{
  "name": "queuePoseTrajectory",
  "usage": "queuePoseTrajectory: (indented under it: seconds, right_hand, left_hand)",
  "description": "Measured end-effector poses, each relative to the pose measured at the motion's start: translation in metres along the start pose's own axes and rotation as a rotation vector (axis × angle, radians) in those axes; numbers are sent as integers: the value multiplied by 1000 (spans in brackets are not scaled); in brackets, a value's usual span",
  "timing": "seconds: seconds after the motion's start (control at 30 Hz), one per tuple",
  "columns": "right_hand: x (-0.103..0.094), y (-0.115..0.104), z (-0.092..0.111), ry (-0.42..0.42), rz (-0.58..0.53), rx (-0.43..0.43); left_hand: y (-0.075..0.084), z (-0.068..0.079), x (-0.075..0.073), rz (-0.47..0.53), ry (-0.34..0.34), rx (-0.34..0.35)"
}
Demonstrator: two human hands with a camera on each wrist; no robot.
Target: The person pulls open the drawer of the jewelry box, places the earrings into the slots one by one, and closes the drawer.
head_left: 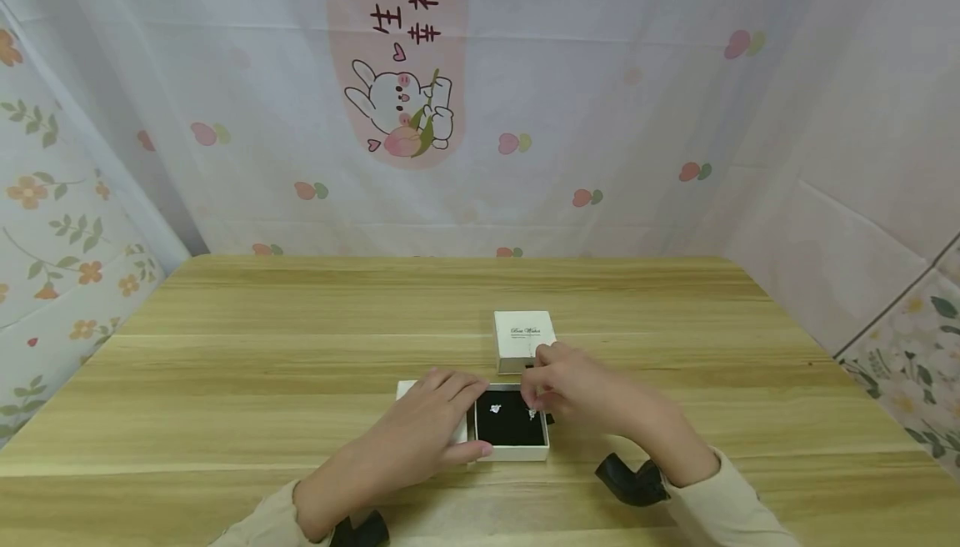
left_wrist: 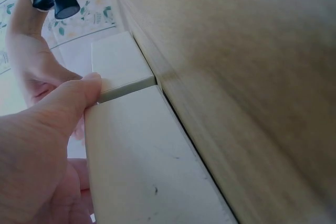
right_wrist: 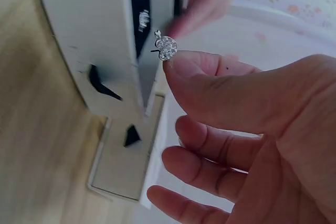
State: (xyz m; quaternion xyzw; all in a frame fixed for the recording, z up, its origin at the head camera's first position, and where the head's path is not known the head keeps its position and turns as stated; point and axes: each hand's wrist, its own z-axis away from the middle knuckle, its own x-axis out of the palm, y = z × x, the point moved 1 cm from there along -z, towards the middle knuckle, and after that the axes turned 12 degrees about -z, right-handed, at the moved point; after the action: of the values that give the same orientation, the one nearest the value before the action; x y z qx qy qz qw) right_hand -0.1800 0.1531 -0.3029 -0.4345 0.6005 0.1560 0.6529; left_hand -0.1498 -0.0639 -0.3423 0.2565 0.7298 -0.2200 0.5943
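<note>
A white slide-out jewelry box (head_left: 512, 454) lies pulled open on the table, its drawer lined with a black pad (head_left: 510, 432). My left hand (head_left: 416, 426) holds it across its sleeve (head_left: 405, 387), thumb along the near side and fingers over the far side. Between thumb and forefinger, my right hand (head_left: 576, 384) pinches a small sparkling stud earring (right_wrist: 167, 48) above the drawer's right part; its thin post shows in the right wrist view. A second sparkling earring (head_left: 495, 408) sits on the pad's left part.
Just behind the open box stands another white box (head_left: 522, 332) with dark lettering on its lid. A black ribbon tab (right_wrist: 102, 83) sticks out of the drawer's end. The wooden table (head_left: 262, 347) reaches back to a printed curtain (head_left: 600, 113).
</note>
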Motion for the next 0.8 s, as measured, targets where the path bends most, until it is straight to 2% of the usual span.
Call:
queuePoseTrajectory:
  seconds: [0.27, 0.8]
  right_hand:
    - [11, 0, -3, -7, 55, 100]
    - [21, -5, -9, 82, 181, 84]
  left_hand:
    - [1, -1, -1, 3, -2, 6]
    - [1, -1, -2, -2, 21, 15]
